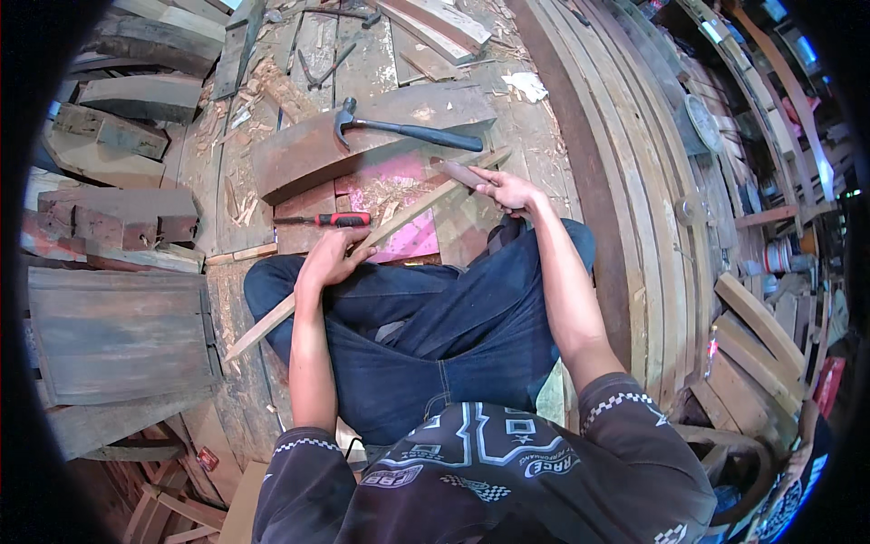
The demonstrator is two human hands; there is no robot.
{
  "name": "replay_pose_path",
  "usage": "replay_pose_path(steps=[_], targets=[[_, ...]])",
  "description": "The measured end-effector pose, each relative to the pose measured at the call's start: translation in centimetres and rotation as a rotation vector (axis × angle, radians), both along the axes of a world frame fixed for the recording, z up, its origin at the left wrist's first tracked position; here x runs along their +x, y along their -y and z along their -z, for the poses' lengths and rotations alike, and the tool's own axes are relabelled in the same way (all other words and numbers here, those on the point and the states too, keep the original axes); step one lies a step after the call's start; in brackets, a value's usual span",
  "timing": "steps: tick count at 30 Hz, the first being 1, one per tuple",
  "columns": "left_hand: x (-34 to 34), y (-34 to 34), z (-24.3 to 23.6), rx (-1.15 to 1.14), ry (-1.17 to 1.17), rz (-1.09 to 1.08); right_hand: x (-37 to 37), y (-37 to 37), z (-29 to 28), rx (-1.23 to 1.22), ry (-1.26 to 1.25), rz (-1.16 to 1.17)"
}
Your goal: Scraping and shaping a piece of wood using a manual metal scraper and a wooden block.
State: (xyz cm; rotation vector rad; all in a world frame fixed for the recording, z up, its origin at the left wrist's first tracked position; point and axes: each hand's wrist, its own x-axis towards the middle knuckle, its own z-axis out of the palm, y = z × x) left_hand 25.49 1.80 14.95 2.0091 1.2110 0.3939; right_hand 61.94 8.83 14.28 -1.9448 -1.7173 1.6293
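My left hand [332, 257] is closed around a long, thin wooden strip [263, 328], which slants across my crossed legs from lower left to upper right. In my right hand [513, 193] is a short brown tool [464, 174] with a narrow end pointing left; it lies over the strip's far part, and its exact kind is unclear. Just beyond my left hand lies a chisel-like tool with a red and black handle [347, 219]. A claw hammer [408, 132] rests on a thick wooden beam [304, 159] in front of me. Under the strip is a pink sheet [412, 240] sprinkled with shavings.
Wood shavings litter the plank floor [204, 177]. Pincers [323, 70] lie farther off. Stacked timber pieces [136, 213] line the left, beside a wide grey board [122, 331]. Long planks [625, 181] run along my right, with loose wood offcuts [757, 340] beyond.
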Motion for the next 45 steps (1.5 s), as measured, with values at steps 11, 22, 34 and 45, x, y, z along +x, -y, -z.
replay_pose_path(steps=[11,22,34,45], targets=[[-0.3,0.7,0.6,-0.012,-0.164,0.03,0.1,-0.9,1.0,-0.016,-0.166,-0.105],[0.3,2.0,-2.2,0.002,-0.103,0.051,0.2,0.2,-3.8,0.081,-0.714,0.008],[0.4,1.9,-3.3,0.137,-0.024,-0.023,0.7,-0.3,-3.0,0.113,-0.742,-0.107],[0.4,1.9,-2.2,0.204,-0.119,-0.015,0.4,-0.5,-2.1,0.092,-0.697,-0.144]])
